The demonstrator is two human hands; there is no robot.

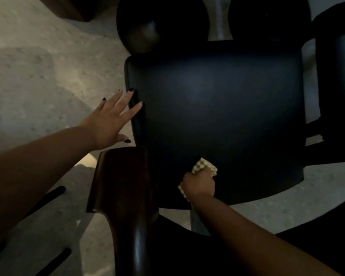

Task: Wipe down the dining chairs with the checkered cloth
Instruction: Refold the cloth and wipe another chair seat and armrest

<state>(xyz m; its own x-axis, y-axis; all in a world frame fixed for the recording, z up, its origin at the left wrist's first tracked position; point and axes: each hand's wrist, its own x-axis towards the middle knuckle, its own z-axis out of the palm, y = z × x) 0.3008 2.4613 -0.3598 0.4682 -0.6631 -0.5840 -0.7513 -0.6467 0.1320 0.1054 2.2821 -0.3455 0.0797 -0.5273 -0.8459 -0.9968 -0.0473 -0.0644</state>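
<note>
A dining chair with a dark padded seat (pixel 217 108) fills the middle of the view, seen from above. Its brown wooden backrest (pixel 120 186) rises at the lower left. My right hand (pixel 199 185) grips the bunched checkered cloth (pixel 204 166) and holds it against the near edge of the seat. My left hand (pixel 112 118) is spread flat, fingers straight, with the fingertips touching the seat's left edge.
A second dark chair (pixel 339 76) stands at the right edge. A round dark base with a metal pedestal (pixel 219 18) sits beyond the seat. Pale stone floor (pixel 38 62) lies to the left. Dark bars (pixel 54 194) cross the floor at the lower left.
</note>
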